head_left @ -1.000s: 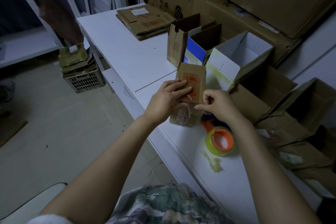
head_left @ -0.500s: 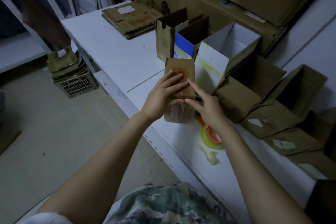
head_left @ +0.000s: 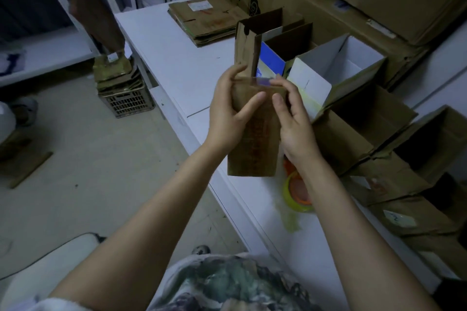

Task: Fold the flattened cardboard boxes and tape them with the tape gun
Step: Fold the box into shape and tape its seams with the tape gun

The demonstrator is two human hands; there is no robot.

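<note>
Both of our grips clasp one box (head_left: pixel 255 144), held upright in the air over the near edge of the worktop (head_left: pixel 177 63). Our left grip (head_left: pixel 226 113) wraps the box's left side, thumb across the front face and fingers curled behind the top. Our right grip (head_left: pixel 294 121) takes the right side, thumb on the front, fingers along the edge. A clear strip of tape (head_left: pixel 252 81) spans the box's top between the two. Just below our right wrist the tape gun (head_left: pixel 294 192), orange and yellow-green, lies on the worktop, partly hidden. Beyond, open boxes (head_left: pixel 341 65) stand in a row along the wall, and a flat stack (head_left: pixel 204 17) lies at the far end.
</note>
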